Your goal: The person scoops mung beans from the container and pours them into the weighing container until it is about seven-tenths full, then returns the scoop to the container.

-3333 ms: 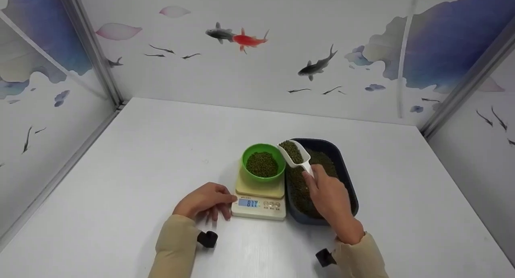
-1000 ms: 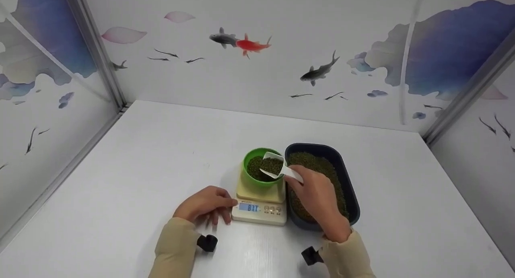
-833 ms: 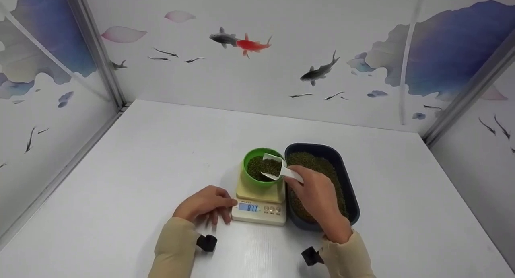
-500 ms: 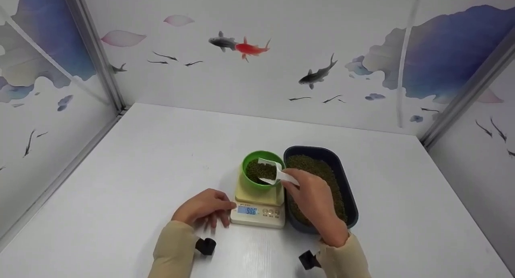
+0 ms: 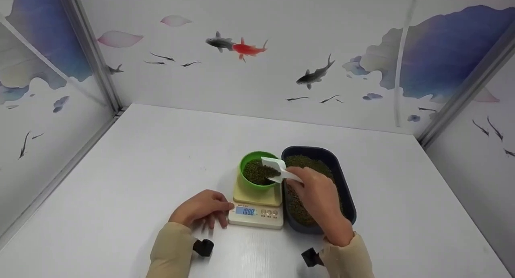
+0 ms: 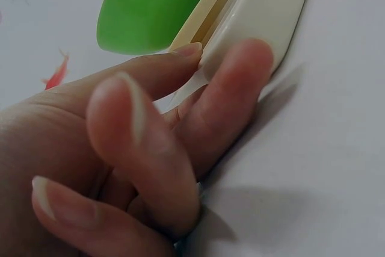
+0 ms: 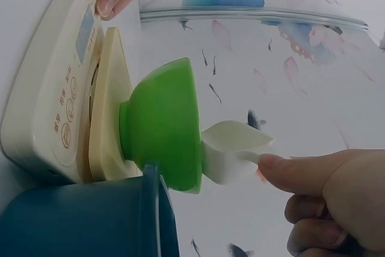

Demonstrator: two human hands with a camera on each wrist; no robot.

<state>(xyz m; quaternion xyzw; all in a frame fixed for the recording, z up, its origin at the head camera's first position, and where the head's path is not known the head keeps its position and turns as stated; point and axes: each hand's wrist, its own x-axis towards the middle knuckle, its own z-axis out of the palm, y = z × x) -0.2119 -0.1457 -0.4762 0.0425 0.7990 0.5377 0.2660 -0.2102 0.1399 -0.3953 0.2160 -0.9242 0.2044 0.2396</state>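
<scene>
My right hand (image 5: 318, 193) pinches the handle of a white scoop (image 5: 273, 163), tilted over a green bowl (image 5: 242, 177) with small dark green beans or pellets (image 5: 257, 172) in it. Some of these still lie in the scoop. The bowl stands on the cream platform of a digital kitchen scale (image 5: 249, 221), whose display reads about 109.8. In the right wrist view the scoop's bowl (image 7: 231, 136) overlaps the rim of the green bowl (image 7: 165, 124). At the scale's left front corner rests my left hand (image 5: 203, 207), thumb tip at its edge, the other fingers loosely bent.
A dark blue tub (image 5: 349, 205) of the same grains stands right beside the scale, under my right forearm. White panels printed with fish (image 5: 314, 75) enclose the white table (image 5: 161, 149) at the back and sides.
The scoop has moved from above the tub to over the bowl and tipped, and grains have run out of it. The reading has climbed from 87.7 through 98.6. My left hand stays put.
</scene>
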